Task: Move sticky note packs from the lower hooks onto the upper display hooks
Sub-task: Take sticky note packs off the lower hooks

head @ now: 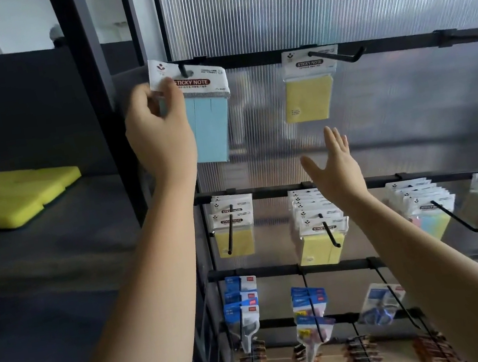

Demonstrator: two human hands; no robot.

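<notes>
My left hand pinches the white header of a blue sticky note pack, which hangs on the leftmost upper hook. A yellow sticky note pack hangs on the upper hook to its right. My right hand is raised below that yellow pack with straight, spread fingers, holding nothing. On the lower rail, yellow packs hang at the left, a row of several yellow packs in the middle, and pastel packs further right.
The upper rail runs right with a bare bracket. Blue-carded goods and other hanging items fill the rows below. A black frame post stands at the left. Yellow foam pads lie on a dark shelf beside it.
</notes>
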